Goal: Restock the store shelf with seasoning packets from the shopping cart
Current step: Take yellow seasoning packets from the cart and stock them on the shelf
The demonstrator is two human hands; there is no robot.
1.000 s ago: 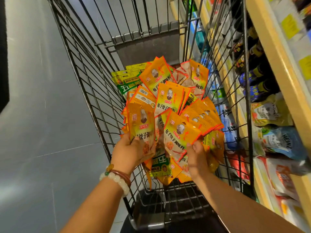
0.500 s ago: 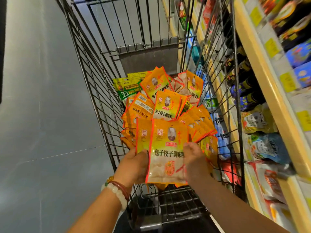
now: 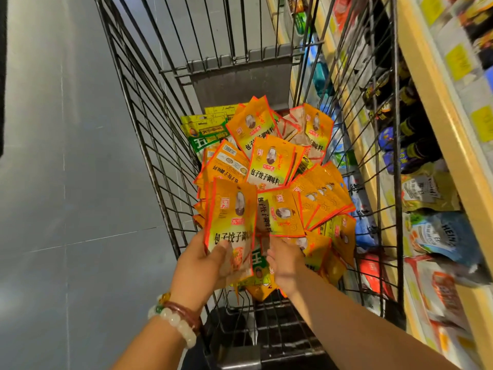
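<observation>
Left hand [image 3: 202,265] pinched an upright orange packet [image 3: 230,222] over the cart [image 3: 149,145]; right hand [image 3: 286,263] reached the pile just beyond, grip unclear. Shelf [image 3: 448,145] lay right, nearer that hand.

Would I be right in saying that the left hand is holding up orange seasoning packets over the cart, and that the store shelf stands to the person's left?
Not quite: the store shelf stands to the person's right, as the head view shows. The rest holds: the left hand holds up orange seasoning packets over the cart.
</observation>
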